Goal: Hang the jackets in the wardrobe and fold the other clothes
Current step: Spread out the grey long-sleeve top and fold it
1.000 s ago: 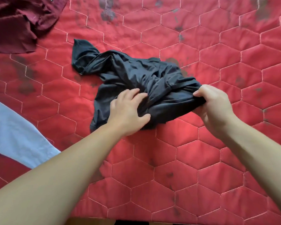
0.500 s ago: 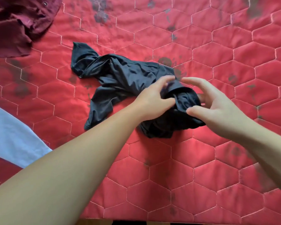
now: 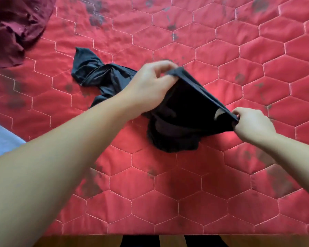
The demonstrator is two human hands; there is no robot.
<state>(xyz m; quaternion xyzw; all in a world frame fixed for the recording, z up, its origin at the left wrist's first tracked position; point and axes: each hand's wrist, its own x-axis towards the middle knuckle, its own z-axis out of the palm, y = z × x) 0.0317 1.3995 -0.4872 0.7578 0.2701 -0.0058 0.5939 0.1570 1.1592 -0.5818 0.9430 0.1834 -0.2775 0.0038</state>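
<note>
Near edge: the red quilted cover (image 3: 168, 202), stitched in hexagons and marked with dark smudges, ends at a straight hem; a strip of brown wood shows below it.
Arms: two bare forearms reach in from the near side, the left one crossing from the lower left toward the middle.
Right hand (image 3: 253, 124): its grip is clenched on one end of a hem of the black garment (image 3: 182, 111), thumb and curled fingers pinching the edge and holding it just above the cover.
Left hand (image 3: 150, 86): its grip pinches the other end of the same hem, farther away and higher, so the edge runs taut between the two hands.
Black garment: the near part hangs in a loose dark fold under the stretched hem and touches the cover; the rest trails away to the far left, twisted and crumpled, lying flat on the cover.
Left edge: a pale blue cloth (image 3: 2, 138) lies partly out of view.
Far left corner: a crumpled maroon shirt (image 3: 12, 29) lies well apart from the black garment.
</note>
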